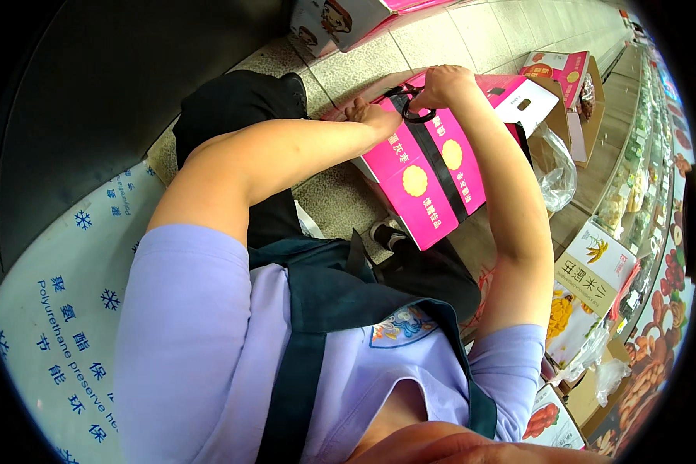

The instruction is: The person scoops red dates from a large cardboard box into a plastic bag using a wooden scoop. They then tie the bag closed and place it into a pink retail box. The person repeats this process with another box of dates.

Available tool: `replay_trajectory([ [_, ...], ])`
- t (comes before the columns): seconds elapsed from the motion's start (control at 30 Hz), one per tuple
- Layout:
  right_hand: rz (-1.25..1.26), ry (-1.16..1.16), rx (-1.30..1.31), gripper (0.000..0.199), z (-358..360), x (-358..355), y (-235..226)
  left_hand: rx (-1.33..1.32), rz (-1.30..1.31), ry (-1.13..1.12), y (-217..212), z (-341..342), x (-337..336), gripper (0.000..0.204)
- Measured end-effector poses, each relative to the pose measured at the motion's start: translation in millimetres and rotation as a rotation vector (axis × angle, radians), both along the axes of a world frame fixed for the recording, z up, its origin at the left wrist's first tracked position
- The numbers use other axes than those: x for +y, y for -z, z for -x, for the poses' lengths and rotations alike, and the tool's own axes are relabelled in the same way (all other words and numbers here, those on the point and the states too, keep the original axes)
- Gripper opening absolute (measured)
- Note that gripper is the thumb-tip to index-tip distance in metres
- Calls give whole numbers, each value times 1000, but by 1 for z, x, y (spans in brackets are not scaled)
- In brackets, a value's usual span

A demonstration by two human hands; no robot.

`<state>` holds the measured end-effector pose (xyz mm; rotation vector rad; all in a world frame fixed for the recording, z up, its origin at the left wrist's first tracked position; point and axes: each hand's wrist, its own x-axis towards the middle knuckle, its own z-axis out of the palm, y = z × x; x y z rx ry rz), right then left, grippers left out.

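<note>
A bright pink cardboard box (433, 205) with yellow round marks stands tilted in front of me, between my legs. Down its face runs a wide black strap (441, 174). My left hand (375, 117) is at the box's upper left edge, its fingers curled against the cardboard. At the top of the strap, my right hand (445, 85) is closed around black-handled scissors (421, 117). One handle loop shows below the fingers; the blades cannot be made out.
Another pink and white carton (340, 23) stands ahead on the tiled floor (441, 39). To the right are an open carton (580, 100), clear plastic wrap (557, 170) and a long display counter (634, 162). A dark panel (93, 93) rises at my left.
</note>
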<state>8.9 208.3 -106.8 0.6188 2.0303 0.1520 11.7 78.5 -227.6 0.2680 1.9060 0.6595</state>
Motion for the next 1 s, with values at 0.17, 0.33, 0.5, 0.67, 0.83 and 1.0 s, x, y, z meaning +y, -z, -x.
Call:
replay_trajectory([
  [0.17,36,4,34,65,12,3,-2,60,15,187,-6,2,-3,53],
  [0.33,83,13,32,65,20,9,1,115,18,208,-14,0,-6,44],
  [0.5,42,83,15,61,26,11,16,118,15,211,-11,-1,-5,42],
  [0.67,106,58,-57,55,31,10,8,111,31,181,-1,-2,-3,42],
  [0.83,104,15,-7,44,19,12,-3,87,29,150,2,-2,0,42],
  [1.0,147,-104,38,50,8,7,-6,88,34,119,-2,-2,-1,47],
])
